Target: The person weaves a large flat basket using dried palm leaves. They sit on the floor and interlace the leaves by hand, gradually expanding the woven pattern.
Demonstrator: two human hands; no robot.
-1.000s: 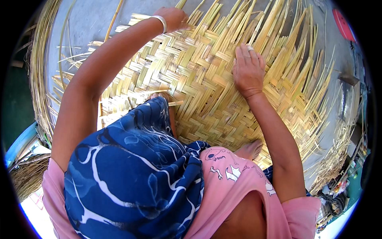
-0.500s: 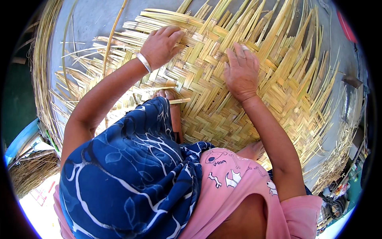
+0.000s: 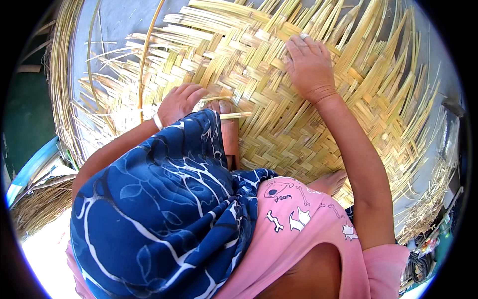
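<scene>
A half-woven mat of pale yellow-green split strips (image 3: pixel 279 144) spreads before me, its loose strip ends fanning out at the far side and both sides. My right hand (image 3: pixel 309 70) lies on the weave right of the middle, fingers stretched forward and fingertips on the strips; a pale ring is on one finger. My left hand (image 3: pixel 180 103), with a silvery bangle, is low over the mat beside my toes, fingers extended and nothing visible in them. Just right of it, a short pale strip (image 3: pixel 236 115) sticks out past my foot (image 3: pixel 219 106). The blue patterned cloth hides part of that area.
A long thin brown cane (image 3: pixel 149 50) crosses the mat's left part. Bundled long strips (image 3: pixel 63 74) stand along the left edge of the grey floor (image 3: pixel 122 17). Dry fibres (image 3: pixel 423 209) pile up at the right. My other foot (image 3: pixel 329 183) rests on the mat's near edge.
My left hand has drawn back from the mat's far part toward my foot. My right hand stays on the weave, slightly farther forward in view. The view has shifted a little.
</scene>
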